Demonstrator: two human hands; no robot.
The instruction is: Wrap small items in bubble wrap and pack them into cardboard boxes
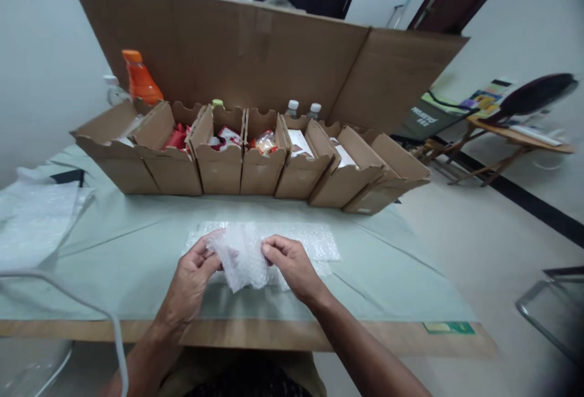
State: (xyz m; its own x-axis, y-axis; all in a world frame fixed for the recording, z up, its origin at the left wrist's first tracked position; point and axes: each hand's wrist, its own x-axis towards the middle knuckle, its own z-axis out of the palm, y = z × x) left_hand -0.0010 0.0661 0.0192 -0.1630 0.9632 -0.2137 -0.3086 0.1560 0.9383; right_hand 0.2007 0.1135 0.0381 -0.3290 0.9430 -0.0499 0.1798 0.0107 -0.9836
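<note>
Between my hands is a bundle of bubble wrap, raised a little above the table; whether anything lies inside it I cannot tell. My left hand grips its left side, thumb on top and fingers behind. At the right side, my right hand pinches the edge between thumb and fingers. Under the bundle a flat bubble wrap sheet is spread on the pale green tablecloth.
Several open cardboard bins stand in a row at the back, holding packets and white boxes. Behind them rise a cardboard panel and an orange bottle. More bubble wrap sheets lie left, near a grey cable.
</note>
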